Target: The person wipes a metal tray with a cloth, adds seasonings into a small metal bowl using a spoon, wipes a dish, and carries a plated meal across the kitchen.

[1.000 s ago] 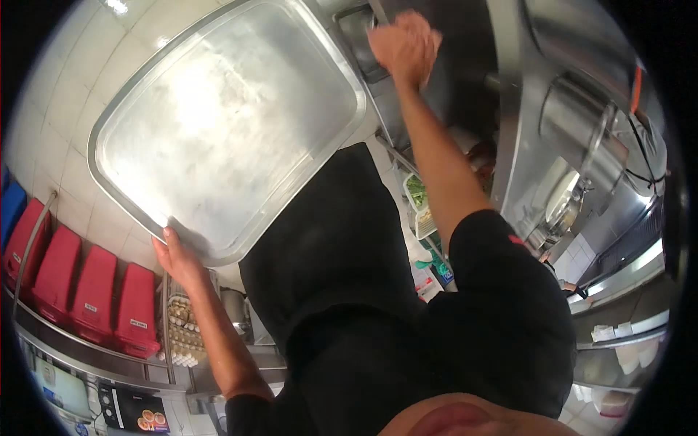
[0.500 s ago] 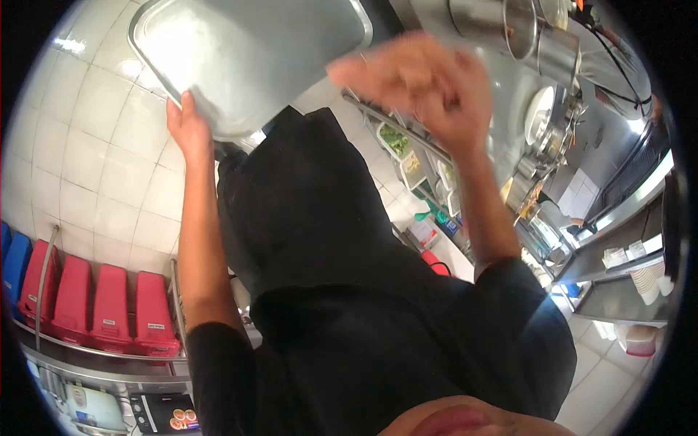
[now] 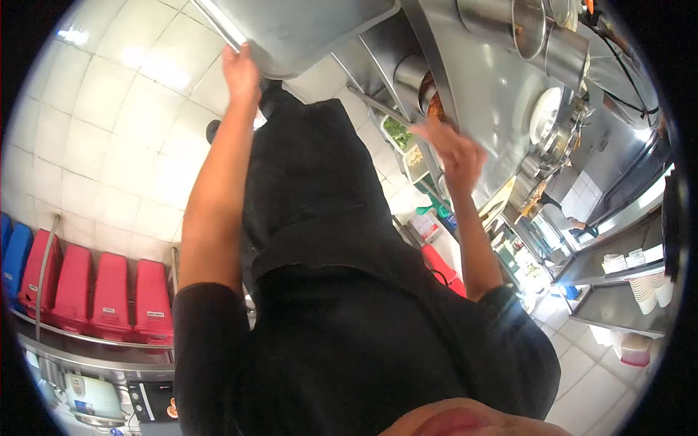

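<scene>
Over tiled floor (image 3: 116, 138), left grip (image 3: 241, 75) holds tray (image 3: 313, 33) by rim.

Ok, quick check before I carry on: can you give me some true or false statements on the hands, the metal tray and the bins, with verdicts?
The left hand has its grip on the edge of the metal tray. True.

The right hand is also on the tray. False: it is apart from the tray, over to the picture's right.

Leafy greens sit in a container. True.

The red bins number only two. False: four stand in a row at the picture's left.

Blue bins show farther left than the red ones. True.

The person's sleeves are white. False: they are black.
</scene>
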A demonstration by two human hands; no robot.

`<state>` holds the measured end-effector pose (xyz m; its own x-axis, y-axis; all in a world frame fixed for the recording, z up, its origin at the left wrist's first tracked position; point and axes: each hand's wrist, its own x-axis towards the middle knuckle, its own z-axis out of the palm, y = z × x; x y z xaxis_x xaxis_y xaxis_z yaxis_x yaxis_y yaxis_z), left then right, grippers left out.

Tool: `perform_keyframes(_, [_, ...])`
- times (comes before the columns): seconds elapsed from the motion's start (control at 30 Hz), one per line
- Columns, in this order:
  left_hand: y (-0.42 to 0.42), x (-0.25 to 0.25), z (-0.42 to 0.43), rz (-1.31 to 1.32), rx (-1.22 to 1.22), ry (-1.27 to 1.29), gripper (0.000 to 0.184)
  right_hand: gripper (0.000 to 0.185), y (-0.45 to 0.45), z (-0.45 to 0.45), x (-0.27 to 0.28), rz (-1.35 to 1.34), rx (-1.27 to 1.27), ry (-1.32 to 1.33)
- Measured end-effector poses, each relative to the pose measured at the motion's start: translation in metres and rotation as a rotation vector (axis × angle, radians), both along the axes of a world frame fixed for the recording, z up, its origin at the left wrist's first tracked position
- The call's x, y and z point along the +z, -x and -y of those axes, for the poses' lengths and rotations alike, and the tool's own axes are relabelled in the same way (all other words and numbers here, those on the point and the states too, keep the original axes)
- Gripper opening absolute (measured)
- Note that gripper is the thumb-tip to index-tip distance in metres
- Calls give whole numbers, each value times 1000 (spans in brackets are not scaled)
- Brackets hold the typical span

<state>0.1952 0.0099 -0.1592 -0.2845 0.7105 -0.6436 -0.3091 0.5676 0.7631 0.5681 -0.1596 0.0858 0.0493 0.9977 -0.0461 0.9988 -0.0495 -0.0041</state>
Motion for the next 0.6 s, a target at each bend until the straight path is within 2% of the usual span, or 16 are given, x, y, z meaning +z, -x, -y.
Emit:
perform_keyframes(0.03, [-6, -5, 0, -19, -29, 25, 24, 26, -37, 43, 6, 135, -76, 197])
perform_keyframes(0.07, [-12, -13, -6, -40, -49, 38, 24, 23, -41, 52, 19, 96, -122, 300])
perform_keyframes(0.1, [-21, -27, -7, 51, -32, 27, 25, 20, -43, 61, 33, 62, -170, 403])
perform_keyframes(0.13, [-30, -37, -10, 142, -18, 20, 27, 18, -28, 53, 56, -144, -189, 429])
perform_keyframes(0.17, [-36, -27, -15, 200, -19, 70, 31, 18, -44, 76, 56, -391, -536, 436])
perform_keyframes(0.2, [-44, -17, -21, 257, -17, 118, 35, 18, -63, 96, 48, -464, -622, 433])
perform_keyframes(0.23, [-54, -28, -25, 225, -31, 87, 40, 18, -82, 118, 39, -534, -710, 423])
perform_keyframes(0.3, [-80, -59, -30, 233, -44, 81, 51, 15, -92, 142, 12, -449, -600, 343])
perform_keyframes(0.33, [-89, -64, -34, 276, -39, 105, 57, 16, -85, 135, 4, -560, -668, 374])
perform_keyframes(0.37, [-86, -31, -45, 322, -109, 125, 58, 18, -66, 123, -1, -669, -736, 411])
perform_keyframes(0.4, [-81, 3, -55, 371, -177, 151, 58, 21, -39, 100, 2, -569, -674, 435])
perform_keyframes(0.47, [-85, -7, -60, 256, -313, 12, 73, 28, 16, 52, 9, -364, -552, 470])
perform_keyframes(0.53, [-63, 26, -66, 234, -407, -3, 76, 31, 31, 39, 4, -437, -554, 380])
perform_keyframes(0.57, [-50, 38, -71, 222, -454, -22, 77, 34, 51, 16, 19, -538, -641, 377])
perform_keyframes(0.6, [-41, 26, -69, 146, -456, -10, 75, 35, 49, 6, 21, -532, -583, 323])
